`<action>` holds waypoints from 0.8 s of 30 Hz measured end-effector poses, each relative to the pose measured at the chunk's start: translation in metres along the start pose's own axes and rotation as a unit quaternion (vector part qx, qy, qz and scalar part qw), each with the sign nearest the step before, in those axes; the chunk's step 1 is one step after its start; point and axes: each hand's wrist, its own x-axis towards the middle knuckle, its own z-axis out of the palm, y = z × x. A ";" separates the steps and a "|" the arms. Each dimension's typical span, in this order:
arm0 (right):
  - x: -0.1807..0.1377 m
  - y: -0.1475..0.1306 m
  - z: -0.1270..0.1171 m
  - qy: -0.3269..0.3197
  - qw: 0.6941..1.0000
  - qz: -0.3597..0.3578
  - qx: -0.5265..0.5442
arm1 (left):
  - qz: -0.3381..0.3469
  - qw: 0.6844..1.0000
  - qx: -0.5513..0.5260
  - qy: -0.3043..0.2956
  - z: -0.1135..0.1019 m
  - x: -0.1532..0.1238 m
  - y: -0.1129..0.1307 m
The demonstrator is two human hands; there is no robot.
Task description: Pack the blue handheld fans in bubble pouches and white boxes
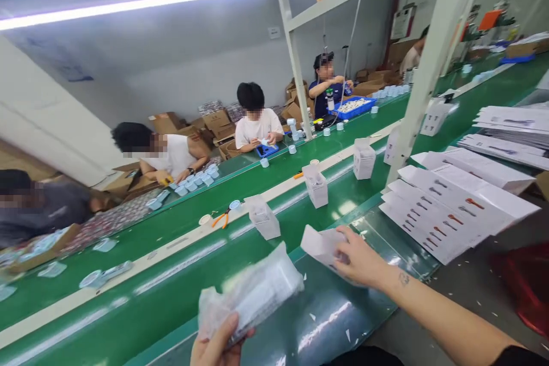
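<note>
My left hand is closed around the lower end of a clear plastic bag with a pale blue item inside; its exact kind is blurred by the film. My right hand grips a small white carton, tilted over the green work surface, its near end hidden by my fingers. The bag and the carton are apart. Just beyond them on the conveyor stand white cartons with raised flaps, one nearest the bag and another farther right.
Flat printed cartons are stacked at right, beside a slanting white post. Orange-handled pliers lie on the belt's pale divider strip. Across the green conveyor several people sit working with pale blue parts and a blue tray.
</note>
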 end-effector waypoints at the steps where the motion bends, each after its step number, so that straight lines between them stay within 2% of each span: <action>1: 0.003 -0.018 0.006 0.009 0.998 -0.048 0.041 | 0.026 0.999 -0.017 0.009 0.002 0.000 0.009; 4: 0.009 -0.064 0.033 0.023 0.980 -0.136 0.143 | 0.137 0.990 0.009 -0.010 0.003 0.000 0.022; 6: 0.010 -0.083 0.056 0.019 0.969 -0.166 0.183 | 0.214 0.963 0.142 -0.077 -0.002 -0.003 0.021; 8: 0.009 -0.091 0.080 0.026 0.960 -0.186 0.207 | 0.263 0.891 0.331 -0.163 -0.007 -0.010 0.019; 10: 0.003 -0.093 0.100 0.045 0.954 -0.210 0.208 | 0.264 0.794 0.499 -0.224 -0.006 -0.022 0.022; 13: -0.012 -0.093 0.118 0.060 0.946 -0.252 0.195 | 0.207 0.675 0.663 -0.249 0.011 -0.035 0.036; 15: -0.023 -0.092 0.124 0.058 0.941 -0.276 0.189 | 0.163 0.615 0.726 -0.262 0.030 -0.034 0.045; 16: -0.027 -0.091 0.126 0.059 0.937 -0.290 0.186 | 0.146 0.595 0.742 -0.272 0.039 -0.030 0.046; 18: -0.031 -0.087 0.128 0.068 0.932 -0.304 0.182 | 0.129 0.581 0.752 -0.285 0.054 -0.020 0.040; 20: -0.031 -0.081 0.130 0.088 0.938 -0.281 0.185 | 0.134 0.589 0.741 -0.292 0.062 -0.012 0.025; 22: -0.028 -0.074 0.132 0.102 0.947 -0.243 0.185 | 0.158 0.621 0.712 -0.287 0.062 -0.010 0.007; 24: -0.027 -0.067 0.135 0.100 0.951 -0.229 0.184 | 0.180 0.672 0.672 -0.253 0.059 -0.012 -0.009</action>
